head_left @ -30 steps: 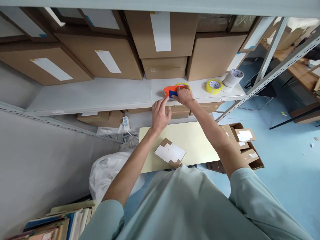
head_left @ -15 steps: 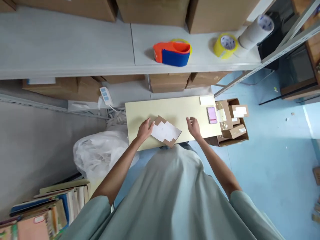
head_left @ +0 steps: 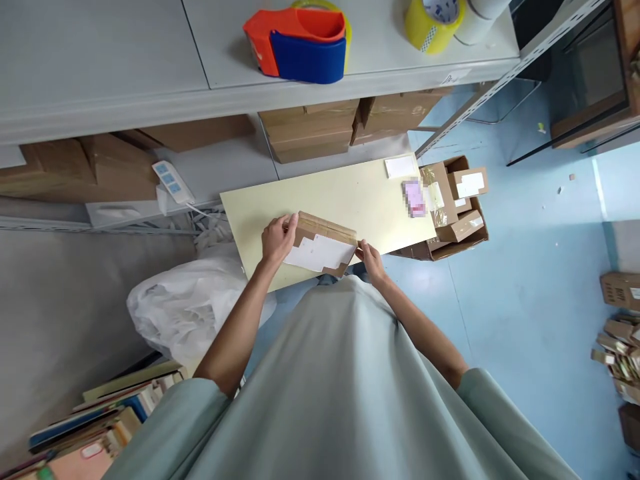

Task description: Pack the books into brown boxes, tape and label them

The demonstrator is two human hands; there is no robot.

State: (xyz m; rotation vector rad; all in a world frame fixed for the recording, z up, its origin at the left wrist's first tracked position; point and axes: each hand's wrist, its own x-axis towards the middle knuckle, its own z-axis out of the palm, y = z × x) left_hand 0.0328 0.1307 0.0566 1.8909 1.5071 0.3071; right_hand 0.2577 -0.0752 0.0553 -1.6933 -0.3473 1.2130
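A small cardboard box (head_left: 320, 243) with white paper labels on its face is held between my two hands above the pale yellow table (head_left: 260, 200). It is tilted, and brown tape shows along its upper edge. My left hand (head_left: 279, 238) grips the box's left end, thumb over the top corner. At the opposite end, my right hand (head_left: 371, 261) pinches the right edge with its fingers. The underside of the box is hidden.
A white paper pad (head_left: 400, 167) and a blurred pink item (head_left: 414, 198) lie on the table's right part. Beyond stands a carton (head_left: 463, 252) of small boxes. An orange and blue tape dispenser (head_left: 310, 53) and yellow tape (head_left: 431, 30) sit on the shelf. A white plastic bag (head_left: 185, 300) is left.
My right hand has come in from the right and taken hold of the box's right end. The box has been turned and tipped so its taped edge shows. The view has shifted.
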